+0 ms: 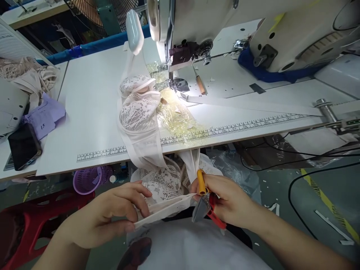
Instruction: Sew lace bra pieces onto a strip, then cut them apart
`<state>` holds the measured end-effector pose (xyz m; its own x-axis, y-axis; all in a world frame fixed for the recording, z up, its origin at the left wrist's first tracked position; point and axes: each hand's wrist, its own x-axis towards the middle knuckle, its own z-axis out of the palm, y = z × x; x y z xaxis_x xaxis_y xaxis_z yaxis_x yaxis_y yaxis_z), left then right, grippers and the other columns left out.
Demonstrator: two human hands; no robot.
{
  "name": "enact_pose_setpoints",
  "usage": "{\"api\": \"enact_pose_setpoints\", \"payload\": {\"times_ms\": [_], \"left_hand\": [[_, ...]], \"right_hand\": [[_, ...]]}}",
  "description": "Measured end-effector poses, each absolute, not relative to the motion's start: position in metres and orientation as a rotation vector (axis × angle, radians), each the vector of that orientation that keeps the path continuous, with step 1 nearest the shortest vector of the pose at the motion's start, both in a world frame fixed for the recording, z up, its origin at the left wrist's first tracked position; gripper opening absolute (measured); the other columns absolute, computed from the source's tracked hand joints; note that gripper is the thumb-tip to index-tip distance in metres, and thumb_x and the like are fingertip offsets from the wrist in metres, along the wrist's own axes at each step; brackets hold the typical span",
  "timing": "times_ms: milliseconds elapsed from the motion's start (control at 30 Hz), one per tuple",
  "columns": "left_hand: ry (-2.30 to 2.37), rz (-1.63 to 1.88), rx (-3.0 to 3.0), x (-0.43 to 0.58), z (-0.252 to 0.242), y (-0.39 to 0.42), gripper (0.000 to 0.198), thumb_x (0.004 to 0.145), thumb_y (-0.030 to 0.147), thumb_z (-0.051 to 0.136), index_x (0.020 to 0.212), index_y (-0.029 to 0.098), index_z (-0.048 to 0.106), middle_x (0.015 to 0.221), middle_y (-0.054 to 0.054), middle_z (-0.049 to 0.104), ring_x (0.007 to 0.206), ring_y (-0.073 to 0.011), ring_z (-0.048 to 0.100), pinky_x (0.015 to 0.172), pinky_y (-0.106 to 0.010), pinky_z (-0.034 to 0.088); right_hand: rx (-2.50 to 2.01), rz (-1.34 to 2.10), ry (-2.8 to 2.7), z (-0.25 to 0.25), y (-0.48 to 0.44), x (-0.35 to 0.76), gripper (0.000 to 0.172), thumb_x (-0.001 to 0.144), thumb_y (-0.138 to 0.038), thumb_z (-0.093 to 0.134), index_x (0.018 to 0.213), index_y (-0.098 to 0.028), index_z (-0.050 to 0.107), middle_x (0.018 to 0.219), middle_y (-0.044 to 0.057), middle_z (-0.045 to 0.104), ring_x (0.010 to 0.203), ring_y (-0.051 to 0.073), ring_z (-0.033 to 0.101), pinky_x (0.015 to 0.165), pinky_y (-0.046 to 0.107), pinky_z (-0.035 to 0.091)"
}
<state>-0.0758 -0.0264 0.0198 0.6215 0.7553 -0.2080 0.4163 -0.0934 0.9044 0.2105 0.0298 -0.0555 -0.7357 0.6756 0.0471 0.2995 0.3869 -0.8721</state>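
Note:
My left hand (112, 210) is closed on the edge of a pale lace bra (165, 183), the band pinched between thumb and fingers. Small scissors (201, 208) with a yellow and a red handle sit in my right hand (227, 195), their grey blades pointing down by the cloth. The right fingertips also touch the far end of the band, which is stretched between both hands above my lap. More of the lace bras (140, 112) lie over the table edge and hang down toward my hands.
Behind the bras stands a sewing machine (194, 22), its needle area lit. A wooden-handled tool (200, 84) lies beside it. A printed ruler (239, 127) runs along the table edge. A phone (24, 146) rests at left, above a purple basket (88, 180) and red stool (36, 221).

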Motion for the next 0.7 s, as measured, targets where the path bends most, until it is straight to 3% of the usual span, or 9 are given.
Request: {"api": "enact_pose_setpoints", "payload": {"times_ms": [167, 300, 567, 700], "left_hand": [[1.151, 0.368, 1.778, -0.075, 0.02, -0.027, 0.016, 0.086, 0.02, 0.05, 0.072, 0.019, 0.059, 0.108, -0.012, 0.062, 0.1, -0.0222, 0.059, 0.086, -0.035, 0.051], [1.288, 0.454, 1.807, -0.074, 0.012, -0.028, 0.012, 0.084, 0.015, 0.053, 0.075, 0.02, 0.06, 0.091, -0.006, 0.067, 0.079, -0.0155, 0.064, 0.069, -0.024, 0.052], [1.497, 0.533, 1.715, -0.075, 0.002, -0.034, 0.005, 0.083, 0.019, 0.055, 0.078, 0.02, 0.056, 0.077, -0.003, 0.066, 0.068, -0.0141, 0.062, 0.058, -0.021, 0.05], [1.565, 0.46, 1.766, -0.077, 0.001, -0.035, 0.019, 0.084, 0.022, 0.054, 0.102, 0.021, 0.058, 0.089, -0.004, 0.067, 0.078, -0.0156, 0.064, 0.065, -0.022, 0.052]], "right_hand": [[-0.759, 1.157, -2.259, -0.061, 0.024, 0.213, 0.014, 0.075, -0.008, 0.049, 0.076, -0.022, 0.051, 0.072, 0.002, 0.065, 0.061, 0.014, 0.058, 0.054, 0.025, 0.045], [-0.682, 1.035, -2.286, -0.064, 0.02, 0.216, 0.019, 0.076, -0.004, 0.05, 0.081, -0.022, 0.051, 0.078, 0.003, 0.067, 0.065, 0.015, 0.06, 0.057, 0.025, 0.046], [-0.636, 0.955, -2.251, -0.069, 0.01, 0.217, 0.018, 0.078, -0.005, 0.052, 0.082, -0.023, 0.049, 0.078, 0.004, 0.067, 0.064, 0.015, 0.06, 0.056, 0.026, 0.047], [-0.634, 0.978, -2.23, -0.072, 0.007, 0.219, 0.018, 0.079, -0.008, 0.053, 0.087, -0.024, 0.051, 0.078, 0.004, 0.067, 0.066, 0.016, 0.062, 0.057, 0.027, 0.049]]}}
